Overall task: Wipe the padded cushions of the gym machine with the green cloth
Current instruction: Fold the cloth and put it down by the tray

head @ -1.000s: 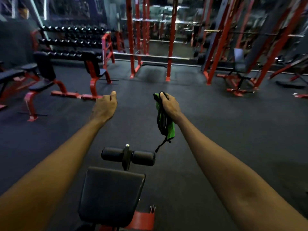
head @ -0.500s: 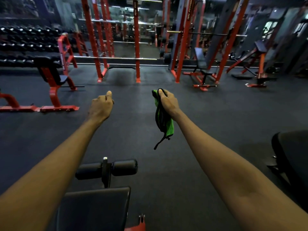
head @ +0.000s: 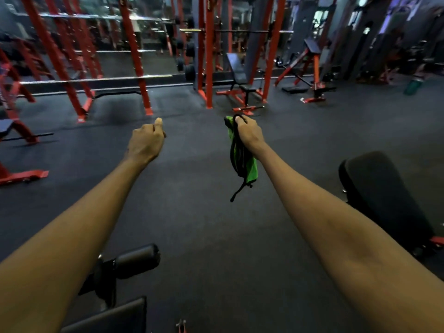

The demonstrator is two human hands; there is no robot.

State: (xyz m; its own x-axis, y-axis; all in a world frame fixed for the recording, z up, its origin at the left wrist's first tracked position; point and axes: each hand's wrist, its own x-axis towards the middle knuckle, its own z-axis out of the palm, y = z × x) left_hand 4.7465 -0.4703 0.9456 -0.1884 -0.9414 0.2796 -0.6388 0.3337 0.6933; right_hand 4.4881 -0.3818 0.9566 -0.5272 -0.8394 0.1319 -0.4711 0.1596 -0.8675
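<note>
Red bench frames (head: pixel 21 175) stand at the left edge on the dark rubber floor (head: pixel 204 236), with red power racks (head: pixel 134 56) across the upper left. In the lower left corner, partly under the left forearm, a black foam roller pad (head: pixel 138 260) juts from its post, and at the bottom edge shows the corner of a black seat pad (head: pixel 115 317). Left of centre the left hand (head: pixel 146 143) is stretched out in the air, fingers curled into a fist with the thumb up, holding nothing that can be seen. Just right of centre hangs the green cloth (head: pixel 249 168), bunched, with a dark cord or edging trailing from it; it is in the air, well apart from every pad. The right hand (head: pixel 248 134) grips its upper end, fingers wrapped round it. At the right edge stands a large black padded cushion (head: pixel 384 195) on a red frame.

The cloth touches no cushion, and no pad shows a wiped streak, though the light is dim. I judge that no wiping stroke is under way: the cloth has yet to be brought down onto a pad, perhaps the roller and seat at lower left or the cushion at right. How many cushions are already clean cannot be told.
</note>
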